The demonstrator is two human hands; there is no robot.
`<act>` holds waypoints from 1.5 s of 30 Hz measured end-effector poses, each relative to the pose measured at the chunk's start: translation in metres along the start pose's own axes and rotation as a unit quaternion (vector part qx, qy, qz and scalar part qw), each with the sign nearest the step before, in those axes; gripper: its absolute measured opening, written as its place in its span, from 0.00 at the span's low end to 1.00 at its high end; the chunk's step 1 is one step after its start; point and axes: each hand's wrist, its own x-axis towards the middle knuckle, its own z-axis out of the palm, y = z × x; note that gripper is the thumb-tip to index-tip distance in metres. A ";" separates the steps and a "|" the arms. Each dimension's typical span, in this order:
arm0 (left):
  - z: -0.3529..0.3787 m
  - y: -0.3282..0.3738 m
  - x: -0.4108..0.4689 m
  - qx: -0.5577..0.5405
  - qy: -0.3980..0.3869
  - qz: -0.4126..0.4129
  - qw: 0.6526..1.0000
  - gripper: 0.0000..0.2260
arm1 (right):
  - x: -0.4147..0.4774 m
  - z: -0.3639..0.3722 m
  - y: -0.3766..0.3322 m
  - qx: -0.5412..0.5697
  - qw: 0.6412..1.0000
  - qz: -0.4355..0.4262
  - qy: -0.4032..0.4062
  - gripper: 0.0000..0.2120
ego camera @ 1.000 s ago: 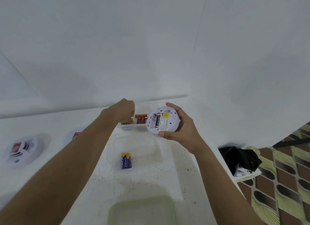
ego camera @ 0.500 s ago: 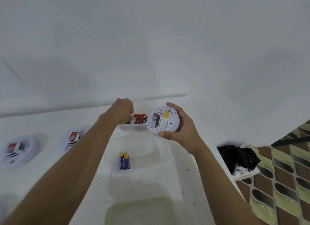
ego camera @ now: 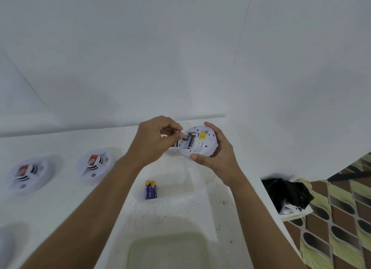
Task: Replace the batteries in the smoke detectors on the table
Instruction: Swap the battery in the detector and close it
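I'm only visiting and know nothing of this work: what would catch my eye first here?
The two hands at centre: the right hand cradles a round white plastic smoke detector, back up, while the left hand pinches a small dark battery at its open compartment. Left of them, two more white detectors with red labels lie on the white table.

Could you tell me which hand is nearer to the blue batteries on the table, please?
Left. The left hand is almost straight beyond the blue batteries, pinching a battery at the smoke detector; the right hand, gripping it, is farther to the right.
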 end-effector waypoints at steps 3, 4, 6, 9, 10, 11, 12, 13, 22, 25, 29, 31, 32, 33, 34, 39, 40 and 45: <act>0.004 -0.003 -0.010 -0.010 -0.008 0.004 1.000 0.07 | -0.001 0.002 -0.004 0.012 1.000 -0.003 -0.001 0.38; 0.005 -0.005 -0.013 -0.014 -0.012 0.001 1.000 0.07 | -0.002 0.002 -0.005 0.015 1.000 -0.006 -0.001 0.38; 0.005 -0.006 -0.018 -0.021 -0.027 -0.014 0.999 0.08 | -0.004 0.002 -0.007 0.023 1.000 -0.009 -0.002 0.38; 0.004 -0.008 -0.024 -0.019 -0.056 -0.033 0.998 0.08 | -0.008 0.003 -0.011 0.041 0.999 -0.008 -0.007 0.38; 0.004 -0.008 -0.025 -0.016 -0.059 -0.043 0.997 0.09 | -0.010 0.003 -0.014 0.044 0.999 -0.008 -0.010 0.39; 0.004 -0.007 -0.027 -0.022 -0.060 -0.060 0.996 0.10 | -0.011 0.004 -0.016 0.047 0.999 -0.008 -0.012 0.39; 0.003 -0.004 -0.029 -0.043 -0.065 -0.081 0.994 0.11 | -0.013 0.004 -0.018 0.050 0.999 -0.009 -0.016 0.39; 0.003 -0.001 -0.032 -0.079 -0.078 -0.106 0.988 0.12 | -0.014 0.004 -0.019 0.053 0.998 -0.011 -0.021 0.39; 0.007 0.008 -0.056 -0.355 -0.130 -0.253 0.890 0.17 | -0.028 0.007 -0.022 0.055 0.997 -0.009 -0.059 0.40; 0.010 0.011 -0.062 -0.367 -0.107 -0.269 0.884 0.16 | -0.033 0.007 -0.024 0.055 0.996 -0.006 -0.070 0.40; 0.010 0.015 -0.072 -0.365 -0.079 -0.284 0.883 0.14 | -0.039 0.007 -0.023 0.054 0.994 -0.003 -0.094 0.42; 0.008 0.017 -0.077 -0.358 -0.070 -0.287 0.886 0.13 | -0.042 0.009 -0.021 0.055 0.993 0.002 -0.109 0.43; 0.007 0.017 -0.080 -0.355 -0.067 -0.287 0.887 0.13 | -0.043 0.010 -0.020 0.053 0.992 0.005 -0.119 0.44; 0.006 0.016 -0.083 -0.353 -0.065 -0.287 0.888 0.13 | -0.044 0.012 -0.020 0.049 0.991 0.006 -0.128 0.45; 0.005 0.017 -0.086 -0.353 -0.064 -0.286 0.889 0.14 | -0.044 0.013 -0.019 0.042 0.990 0.006 -0.137 0.46; -0.006 0.018 -0.102 -0.335 -0.026 -0.263 0.904 0.16 | -0.046 0.027 -0.020 0.024 0.986 -0.001 -0.163 0.46; -0.009 0.018 -0.106 -0.315 -0.019 -0.252 0.915 0.15 | -0.047 0.032 -0.021 0.028 0.986 -0.001 -0.164 0.46; -0.033 0.022 -0.122 -0.216 0.045 -0.185 0.958 0.09 | -0.055 0.056 -0.022 0.047 0.985 0.003 -0.165 0.44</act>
